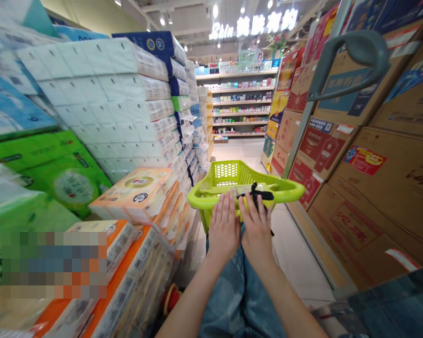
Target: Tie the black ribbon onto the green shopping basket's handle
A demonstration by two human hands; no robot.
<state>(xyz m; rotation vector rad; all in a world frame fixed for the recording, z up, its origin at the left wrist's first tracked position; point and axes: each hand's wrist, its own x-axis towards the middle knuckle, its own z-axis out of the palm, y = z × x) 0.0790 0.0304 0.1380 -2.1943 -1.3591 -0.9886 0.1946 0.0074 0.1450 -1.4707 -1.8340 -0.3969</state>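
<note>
Left hand (pixel 225 230), right hand (pixel 256 227): fingers straight, laid side by side over near rim of green basket (pixel 292 191); not curled, no grip seen. Basket low ahead of knees, between stacks. Looks stiff plastic, probably light, smooth; best hold likely thick rim, both sides. Black strap (pixel 255 189) by right fingers, might snag. Left: tissue packs (pixel 137 185) crowding basket. Right: cartons (pixel 384 188), grey handle (pixel 359 61) on pole; join to basket unclear. Beyond: shelves (pixel 243 89).
</note>
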